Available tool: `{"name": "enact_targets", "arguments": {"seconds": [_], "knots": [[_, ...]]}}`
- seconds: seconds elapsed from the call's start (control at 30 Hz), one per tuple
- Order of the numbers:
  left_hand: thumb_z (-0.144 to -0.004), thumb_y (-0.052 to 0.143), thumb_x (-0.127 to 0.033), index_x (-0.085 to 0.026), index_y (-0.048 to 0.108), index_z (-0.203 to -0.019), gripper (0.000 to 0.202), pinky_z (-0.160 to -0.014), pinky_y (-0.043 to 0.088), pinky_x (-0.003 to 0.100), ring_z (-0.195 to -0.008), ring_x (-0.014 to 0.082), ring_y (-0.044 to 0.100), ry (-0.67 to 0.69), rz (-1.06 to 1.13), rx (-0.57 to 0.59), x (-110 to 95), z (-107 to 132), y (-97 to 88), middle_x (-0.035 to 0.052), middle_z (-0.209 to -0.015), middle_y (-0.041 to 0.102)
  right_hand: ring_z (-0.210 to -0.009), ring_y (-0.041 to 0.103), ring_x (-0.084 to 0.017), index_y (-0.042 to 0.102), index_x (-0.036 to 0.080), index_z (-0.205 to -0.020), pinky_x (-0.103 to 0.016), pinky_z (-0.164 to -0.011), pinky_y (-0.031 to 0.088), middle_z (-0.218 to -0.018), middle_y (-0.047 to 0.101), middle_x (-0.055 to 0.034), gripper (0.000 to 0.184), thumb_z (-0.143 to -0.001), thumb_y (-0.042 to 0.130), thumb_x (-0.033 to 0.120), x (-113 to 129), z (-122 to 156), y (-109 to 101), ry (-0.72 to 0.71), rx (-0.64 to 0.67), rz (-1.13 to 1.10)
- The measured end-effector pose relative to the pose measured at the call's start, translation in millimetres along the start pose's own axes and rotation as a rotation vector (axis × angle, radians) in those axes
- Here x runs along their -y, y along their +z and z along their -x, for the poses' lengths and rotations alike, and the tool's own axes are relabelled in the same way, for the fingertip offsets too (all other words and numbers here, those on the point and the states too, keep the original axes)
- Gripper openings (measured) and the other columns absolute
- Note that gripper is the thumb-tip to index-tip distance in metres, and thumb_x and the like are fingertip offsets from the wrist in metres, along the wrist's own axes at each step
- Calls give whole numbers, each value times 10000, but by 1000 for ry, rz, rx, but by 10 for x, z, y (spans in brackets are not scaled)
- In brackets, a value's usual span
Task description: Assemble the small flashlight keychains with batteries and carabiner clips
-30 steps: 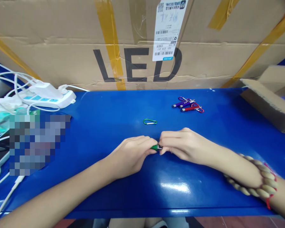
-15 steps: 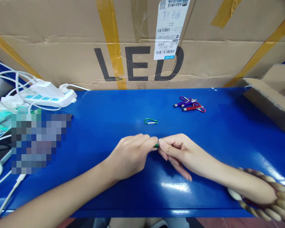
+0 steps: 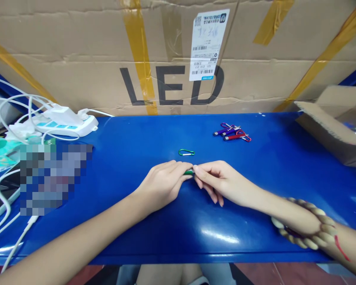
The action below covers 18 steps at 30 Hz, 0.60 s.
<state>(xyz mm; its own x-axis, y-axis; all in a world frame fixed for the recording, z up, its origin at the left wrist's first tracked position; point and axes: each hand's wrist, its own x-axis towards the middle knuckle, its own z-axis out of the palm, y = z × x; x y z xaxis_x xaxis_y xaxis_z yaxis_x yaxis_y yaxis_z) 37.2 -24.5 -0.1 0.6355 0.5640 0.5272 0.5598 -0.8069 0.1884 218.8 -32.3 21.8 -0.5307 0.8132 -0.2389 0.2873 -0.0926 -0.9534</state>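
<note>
My left hand is closed around a green mini flashlight, of which only a short piece shows between thumb and fingers. From the right, my right hand pinches the flashlight's silvery end with thumb and forefinger; its other fingers hang loosely below. What lies under the right fingertips is too small to make out. Just beyond the hands, a green carabiner with a silver gate lies flat on the blue table. Further back to the right are purple mini flashlights and a red mini flashlight, with carabiners attached.
A large cardboard box marked LED stands along the table's back edge. An open carton sits at the right. On the left are a white power strip, several white cables and a pixelated item.
The left thumb and fingers have straightened somewhat, and more of the green flashlight shows between the hands. The right hand keeps its pinch. The view has shifted slightly.
</note>
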Motion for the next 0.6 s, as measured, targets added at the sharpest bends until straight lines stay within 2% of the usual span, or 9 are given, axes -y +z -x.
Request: {"name": "enact_targets", "arguments": {"seconds": [0.1,0.2,0.3,0.4,0.6], "knots": [[-894,404,-213,-175,522,-929,129,-689,489,245,-757,132,616,-186,93,73,-10,-27,-28,19,-843,651,-319,405,-53,452,159,-558,-163,-335,317,-392,411,59,452,-805,474,538,12,-19,-106,-96,-133,181],[-894,400,-231,-193,485,-925,98,-683,481,240,-768,126,613,-298,195,44,-15,-39,-60,7,-848,635,-344,402,-44,455,150,-516,-170,-362,292,-418,408,51,464,-804,501,509,-5,-50,-198,-188,-198,281],[-898,388,-239,-199,454,-931,84,-703,479,246,-788,123,616,-308,308,-18,-13,-35,-74,10,-873,632,-358,415,-53,496,147,-609,-180,-382,320,-451,429,51,445,-845,434,520,-30,-71,-189,-221,-101,164],[-905,366,-237,-197,445,-922,90,-725,474,247,-800,120,611,-270,356,-60,-10,-25,-82,17,-879,626,-365,422,-55,461,155,-656,-186,-393,345,-479,411,62,426,-870,392,517,-32,-63,-107,-260,17,-47],[-917,333,-237,-191,437,-884,118,-701,461,240,-767,114,597,-249,367,-55,-20,-14,-116,19,-843,618,-364,428,-50,417,159,-657,-184,-387,317,-506,353,77,385,-879,421,474,-30,-41,-37,-298,123,-286]]}}
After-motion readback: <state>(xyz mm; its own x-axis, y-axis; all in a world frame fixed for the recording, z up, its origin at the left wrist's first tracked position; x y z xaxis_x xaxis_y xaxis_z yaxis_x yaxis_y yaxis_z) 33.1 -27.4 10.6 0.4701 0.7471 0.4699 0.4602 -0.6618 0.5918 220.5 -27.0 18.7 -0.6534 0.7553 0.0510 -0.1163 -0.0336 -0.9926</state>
